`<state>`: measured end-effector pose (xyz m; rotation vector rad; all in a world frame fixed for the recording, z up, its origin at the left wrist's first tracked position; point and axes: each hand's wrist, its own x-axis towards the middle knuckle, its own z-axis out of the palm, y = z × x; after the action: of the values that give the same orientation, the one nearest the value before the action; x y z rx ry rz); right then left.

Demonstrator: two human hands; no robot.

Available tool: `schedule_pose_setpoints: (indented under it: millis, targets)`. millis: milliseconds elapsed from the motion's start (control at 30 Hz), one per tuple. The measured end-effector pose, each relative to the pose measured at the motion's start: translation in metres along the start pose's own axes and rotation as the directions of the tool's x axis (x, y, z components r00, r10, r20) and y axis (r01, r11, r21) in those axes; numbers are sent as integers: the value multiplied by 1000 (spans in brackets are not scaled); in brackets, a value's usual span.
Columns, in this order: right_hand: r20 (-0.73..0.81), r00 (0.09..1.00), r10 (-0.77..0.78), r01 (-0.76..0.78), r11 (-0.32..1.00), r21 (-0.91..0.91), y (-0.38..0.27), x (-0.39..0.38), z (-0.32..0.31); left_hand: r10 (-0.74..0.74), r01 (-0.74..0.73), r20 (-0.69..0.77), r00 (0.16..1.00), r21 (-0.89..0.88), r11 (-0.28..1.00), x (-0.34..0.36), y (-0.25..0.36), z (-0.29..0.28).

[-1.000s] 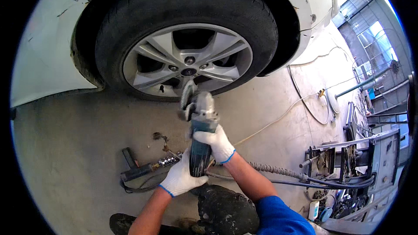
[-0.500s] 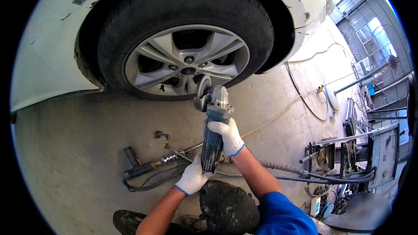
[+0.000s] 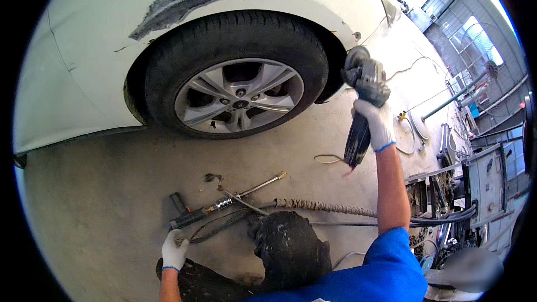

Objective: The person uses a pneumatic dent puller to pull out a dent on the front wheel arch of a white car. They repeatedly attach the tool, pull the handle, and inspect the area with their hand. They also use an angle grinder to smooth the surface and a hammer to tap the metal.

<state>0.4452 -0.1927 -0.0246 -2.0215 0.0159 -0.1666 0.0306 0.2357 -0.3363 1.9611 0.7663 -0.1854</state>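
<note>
The grinder (image 3: 371, 85) has swung to the right of the wheel (image 3: 240, 104), clasped in the fingers of the right hand (image 3: 377, 124) alone. This apparently frees the left hand (image 3: 174, 251), below the wheel near a black hose (image 3: 215, 236); whether its fingers pinch anything, I cannot tell.

Out to my right, across the pale floor (image 3: 84, 201), I see a green pole (image 3: 456, 97) reaching up from a flat round base (image 3: 418, 126), with a small yellow fitting (image 3: 402, 116) near it. Closer to me stands a grey metal panel (image 3: 486, 176), and beyond them a bright window (image 3: 481, 45) is set in the wall.
</note>
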Motion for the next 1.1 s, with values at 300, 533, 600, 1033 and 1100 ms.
schedule_pose_setpoints:
  millis: [300,533,600,1033,1100]
  targets:
    - [-66,998,17,-9,993,114,-2,30,4,71,-22,-90,993,455,890,-39,-20,-36]
    - [-32,999,12,-8,992,127,-1,37,-5,105,-49,-101,989,448,893,-39,-22,-35]
    - [-26,1000,15,-12,991,133,-9,35,0,125,-68,-103,987,438,896,-39,-24,-34]
    - [-9,999,41,-38,978,206,-6,40,1,156,-90,-107,982,461,883,-37,-17,-32]
    - [-16,998,65,-61,979,194,-1,40,-1,123,-64,-98,988,462,885,-38,-12,-33]
